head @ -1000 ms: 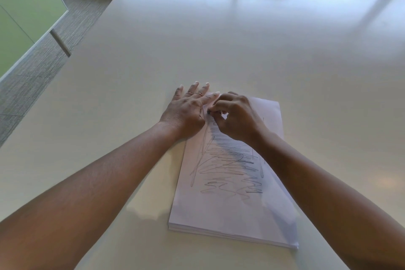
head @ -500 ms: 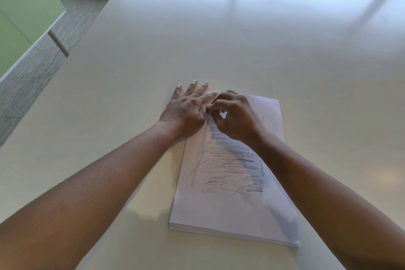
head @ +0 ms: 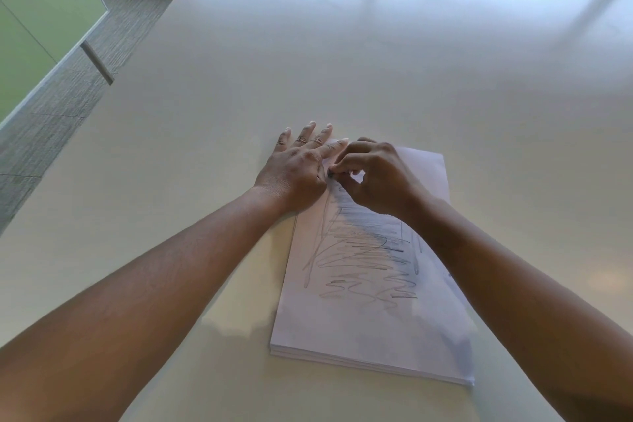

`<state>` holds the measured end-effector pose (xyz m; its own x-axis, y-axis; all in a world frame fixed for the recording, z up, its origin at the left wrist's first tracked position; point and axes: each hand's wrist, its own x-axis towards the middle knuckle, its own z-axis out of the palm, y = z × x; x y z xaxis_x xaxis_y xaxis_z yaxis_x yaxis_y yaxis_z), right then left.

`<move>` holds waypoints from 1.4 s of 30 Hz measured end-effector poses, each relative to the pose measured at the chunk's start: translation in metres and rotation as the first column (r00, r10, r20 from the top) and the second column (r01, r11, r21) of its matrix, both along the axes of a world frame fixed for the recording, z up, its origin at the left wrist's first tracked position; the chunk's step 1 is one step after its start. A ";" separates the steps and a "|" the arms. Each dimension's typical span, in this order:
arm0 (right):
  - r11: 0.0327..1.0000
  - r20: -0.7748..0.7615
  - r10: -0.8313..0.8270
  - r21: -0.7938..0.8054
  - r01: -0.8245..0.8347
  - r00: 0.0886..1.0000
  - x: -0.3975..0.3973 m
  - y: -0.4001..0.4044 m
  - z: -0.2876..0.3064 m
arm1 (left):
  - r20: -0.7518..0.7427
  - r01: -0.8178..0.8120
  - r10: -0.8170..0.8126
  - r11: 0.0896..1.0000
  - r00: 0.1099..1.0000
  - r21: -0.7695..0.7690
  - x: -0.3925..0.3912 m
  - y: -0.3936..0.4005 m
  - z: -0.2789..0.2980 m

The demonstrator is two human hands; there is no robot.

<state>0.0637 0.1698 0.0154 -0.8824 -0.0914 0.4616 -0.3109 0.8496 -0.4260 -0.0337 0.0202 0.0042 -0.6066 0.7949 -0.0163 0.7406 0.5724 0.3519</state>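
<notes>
Fingers point(head: 346, 161) of the right hand point(head: 380, 181) are curling in tight, pinching a small dark object point(head: 331, 175), too small to tell what it is, and holding it down on the paper stack point(head: 370, 322) near the stack's far left corner. Right beside it, the left hand point(head: 294, 171) is lying flat, fingers straight and spread, pinning that same corner, with its outer fingers lying off the stack's left edge on the desk point(head: 342, 62). Meanwhile grey scribbles point(head: 363, 260) are covering the stack's middle, on the near side of both hands.
</notes>
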 end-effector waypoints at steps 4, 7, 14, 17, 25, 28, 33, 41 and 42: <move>0.994 0.041 0.107 0.003 -0.107 0.993 0.005 -0.001 0.006 | 0.000 0.001 -0.001 1.000 1.000 -0.011 0.000 0.000 0.000; 0.999 0.020 0.030 0.025 -0.030 0.999 0.000 0.002 0.003 | -0.010 -0.001 0.001 1.000 1.000 -0.006 0.000 0.000 -0.001; 0.999 0.022 -0.016 0.039 0.015 1.000 0.001 0.003 0.003 | -0.014 -0.004 0.004 1.000 1.000 0.015 -0.001 0.000 -0.002; 0.996 0.053 0.083 0.039 -0.085 0.995 0.009 0.003 0.008 | -0.011 -0.008 0.008 1.000 1.000 0.016 -0.001 -0.001 -0.003; 0.997 0.021 -0.043 0.065 0.042 0.999 -0.001 0.006 0.004 | -0.012 -0.011 0.011 1.000 1.000 0.019 0.000 0.000 -0.002; 0.996 0.022 -0.081 0.045 0.080 0.996 -0.005 0.005 0.003 | -0.021 -0.004 0.004 1.000 1.000 0.009 0.000 -0.001 -0.002; 0.997 0.066 0.069 0.027 -0.071 0.995 0.002 0.003 0.008 | -0.018 0.001 -0.001 1.000 1.000 0.005 -0.001 0.000 -0.002; 0.999 0.074 0.048 0.015 -0.049 0.996 0.000 0.001 0.008 | -0.018 0.002 -0.002 1.000 1.000 0.005 0.000 -0.001 -0.002; 0.998 0.091 0.065 0.018 -0.067 0.994 0.002 0.001 0.010 | -0.018 0.001 -0.001 1.000 1.000 0.007 0.000 -0.001 -0.002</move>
<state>0.0653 0.1711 0.0257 -0.9119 -0.1600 0.3780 -0.3281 0.8376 -0.4368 -0.0339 0.0193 0.0021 -0.6060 0.7955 -0.0002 0.7473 0.5694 0.3426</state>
